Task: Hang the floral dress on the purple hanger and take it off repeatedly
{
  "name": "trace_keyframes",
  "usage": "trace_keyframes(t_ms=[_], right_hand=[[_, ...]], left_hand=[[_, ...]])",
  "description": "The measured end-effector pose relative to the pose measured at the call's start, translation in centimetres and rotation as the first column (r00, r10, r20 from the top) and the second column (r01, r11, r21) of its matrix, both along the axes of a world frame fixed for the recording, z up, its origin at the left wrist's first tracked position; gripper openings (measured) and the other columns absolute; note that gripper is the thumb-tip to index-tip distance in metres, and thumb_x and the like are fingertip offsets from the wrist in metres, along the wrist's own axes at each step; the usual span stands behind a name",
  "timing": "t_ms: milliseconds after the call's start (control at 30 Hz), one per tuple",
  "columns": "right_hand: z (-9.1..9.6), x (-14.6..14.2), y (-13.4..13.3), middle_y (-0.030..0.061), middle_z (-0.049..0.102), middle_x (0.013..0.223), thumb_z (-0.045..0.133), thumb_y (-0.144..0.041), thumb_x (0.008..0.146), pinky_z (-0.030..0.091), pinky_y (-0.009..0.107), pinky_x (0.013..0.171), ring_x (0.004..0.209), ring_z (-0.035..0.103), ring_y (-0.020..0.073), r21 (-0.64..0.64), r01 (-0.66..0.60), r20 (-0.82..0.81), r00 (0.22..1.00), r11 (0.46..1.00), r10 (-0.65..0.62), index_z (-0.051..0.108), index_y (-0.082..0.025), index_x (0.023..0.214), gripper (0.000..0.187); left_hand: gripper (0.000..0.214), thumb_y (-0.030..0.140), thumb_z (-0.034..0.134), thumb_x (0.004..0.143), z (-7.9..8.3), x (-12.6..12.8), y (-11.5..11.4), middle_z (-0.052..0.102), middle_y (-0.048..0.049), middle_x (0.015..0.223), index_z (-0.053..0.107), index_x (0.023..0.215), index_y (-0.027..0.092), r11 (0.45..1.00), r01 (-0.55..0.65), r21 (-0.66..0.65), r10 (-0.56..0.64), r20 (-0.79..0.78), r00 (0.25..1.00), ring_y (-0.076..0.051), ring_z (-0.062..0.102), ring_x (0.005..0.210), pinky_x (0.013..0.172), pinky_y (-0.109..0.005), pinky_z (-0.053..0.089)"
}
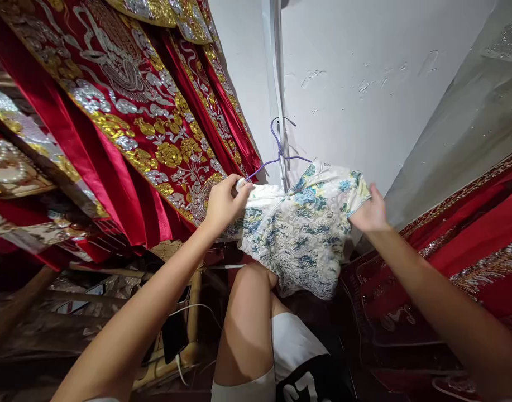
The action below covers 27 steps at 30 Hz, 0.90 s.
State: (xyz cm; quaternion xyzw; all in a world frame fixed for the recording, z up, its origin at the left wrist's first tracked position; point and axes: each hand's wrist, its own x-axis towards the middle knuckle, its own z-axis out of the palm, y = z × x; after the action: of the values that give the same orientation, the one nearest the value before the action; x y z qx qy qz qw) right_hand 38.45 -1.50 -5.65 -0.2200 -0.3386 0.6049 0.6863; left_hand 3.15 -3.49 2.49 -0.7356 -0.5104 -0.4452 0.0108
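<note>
A small white dress with blue and yellow flowers (304,234) hangs on a purple wire hanger (277,149) in front of the white wall. My left hand (224,202) is closed on the dress's left shoulder, where the hanger's arm enters the cloth. My right hand (369,212) grips the right sleeve edge, its fingers tucked behind the fabric. The dress's hem hangs down over my raised knee (249,301).
Red garments with gold and silver embroidery (125,111) hang close on the left. More red embroidered cloth under clear plastic (469,245) lies on the right. A bamboo stool with a phone and cable (176,335) stands below left. A white pipe (276,84) runs up the wall.
</note>
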Motion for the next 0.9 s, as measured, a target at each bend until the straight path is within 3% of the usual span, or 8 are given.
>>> trace_keyframes(t_ms=[200, 333, 433, 500, 567, 700, 767, 900], right_hand=[[6.9, 0.7, 0.8, 0.0057, 0.076, 0.105, 0.057, -0.054, 0.091, 0.058, 0.05, 0.095, 0.114, 0.069, 0.0303, 0.199, 0.12, 0.276, 0.945, 0.973, -0.173, 0.073, -0.027, 0.106, 0.034], [10.5, -5.5, -5.1, 0.0108, 0.071, 0.121, 0.043, -0.064, 0.095, 0.057, 0.053, 0.092, 0.114, 0.068, 0.0326, 0.346, -0.163, 0.733, 0.661, 0.924, -0.158, 0.064, -0.023, 0.134, 0.06], [9.6, -9.4, -11.0, 0.0067, 0.074, 0.121, 0.073, -0.057, 0.082, 0.058, 0.048, 0.096, 0.112, 0.069, 0.0307, 0.363, -0.52, 0.886, 0.449, 0.773, -0.114, 0.07, -0.027, 0.129, 0.056], [8.2, -10.4, -13.3, 0.0074, 0.072, 0.129, 0.076, -0.041, 0.084, 0.052, 0.046, 0.108, 0.122, 0.066, 0.0282, 0.404, -0.734, 0.914, 0.344, 0.547, -0.214, 0.069, -0.026, 0.132, 0.051], [6.8, -10.3, -13.6, 0.0101, 0.066, 0.139, 0.068, -0.028, 0.092, 0.045, 0.046, 0.116, 0.132, 0.059, 0.0253, 0.455, -0.784, 0.878, 0.315, 0.422, -0.361, 0.06, -0.024, 0.142, 0.051], [4.0, -9.6, -10.0, 0.0156, 0.037, 0.164, 0.074, -0.031, 0.086, 0.033, 0.059, 0.121, 0.149, 0.038, 0.0331, 0.572, -0.562, 0.781, 0.151, 0.597, -0.606, 0.024, -0.023, 0.164, 0.093], [2.2, -9.9, -8.2, 0.0191, 0.027, 0.167, 0.08, -0.04, 0.078, 0.027, 0.066, 0.121, 0.152, 0.03, 0.0407, 0.635, -0.454, 0.719, 0.051, 0.625, -0.693, 0.005, -0.022, 0.167, 0.118], [-1.0, -9.9, -6.5, 0.021, 0.052, 0.144, 0.074, -0.042, 0.079, 0.04, 0.061, 0.108, 0.128, 0.051, 0.0411, 0.721, -0.295, 0.649, -0.03, 0.627, -0.76, 0.007, -0.019, 0.167, 0.113]], left_hand=[[0.027, 0.04, 0.061, 0.091, 1.1, 1.4, 2.1, 0.056, 0.0002, 0.063, 0.059, 0.074, 0.019, 0.999, -0.033, -0.02, 0.034, 0.021, 0.999, -0.016, 0.047, 0.061, 0.06, -0.029, 0.03], [0.041, 0.045, 0.058, 0.093, 0.2, 1.4, 4.1, 0.044, 0.0012, 0.054, 0.051, 0.06, 0.021, 0.999, -0.049, -0.011, 0.05, 0.219, 0.975, -0.016, 0.04, 0.056, 0.061, -0.031, 0.03], [0.055, 0.059, 0.041, 0.099, -1.7, 1.6, 3.9, 0.042, 0.0004, 0.054, 0.049, 0.058, 0.024, 0.999, -0.034, -0.005, 0.032, 0.51, 0.859, -0.016, 0.041, 0.054, 0.06, -0.032, 0.034], [0.061, 0.066, 0.03, 0.099, -2.9, 1.9, 2.9, 0.039, 0.0009, 0.052, 0.051, 0.06, 0.025, 1.0, -0.019, 0.015, 0.004, 0.671, 0.741, -0.017, 0.04, 0.052, 0.059, -0.033, 0.036], [0.064, 0.072, 0.026, 0.097, -3.4, 2.5, 1.5, 0.034, 0.0018, 0.049, 0.05, 0.06, 0.025, 0.998, 0.06, 0.012, -0.048, 0.762, 0.646, -0.016, 0.04, 0.051, 0.059, -0.032, 0.038], [0.064, 0.078, 0.032, 0.092, -2.4, 4.8, -1.4, 0.025, 0.0031, 0.042, 0.044, 0.059, 0.025, 0.923, 0.38, -0.067, -0.152, 0.841, 0.519, -0.018, 0.049, 0.055, 0.064, -0.031, 0.046], [0.058, 0.075, 0.039, 0.092, -1.7, 6.5, -2.6, 0.025, 0.0037, 0.042, 0.047, 0.064, 0.025, 0.862, 0.503, -0.068, -0.19, 0.876, 0.444, -0.02, 0.056, 0.06, 0.067, -0.032, 0.049], [0.049, 0.071, 0.053, 0.089, -2.4, 9.0, -3.5, 0.055, -0.0006, 0.057, 0.061, 0.083, 0.023, 0.731, 0.68, -0.058, -0.221, 0.923, 0.316, -0.022, 0.069, 0.077, 0.077, -0.037, 0.055]])
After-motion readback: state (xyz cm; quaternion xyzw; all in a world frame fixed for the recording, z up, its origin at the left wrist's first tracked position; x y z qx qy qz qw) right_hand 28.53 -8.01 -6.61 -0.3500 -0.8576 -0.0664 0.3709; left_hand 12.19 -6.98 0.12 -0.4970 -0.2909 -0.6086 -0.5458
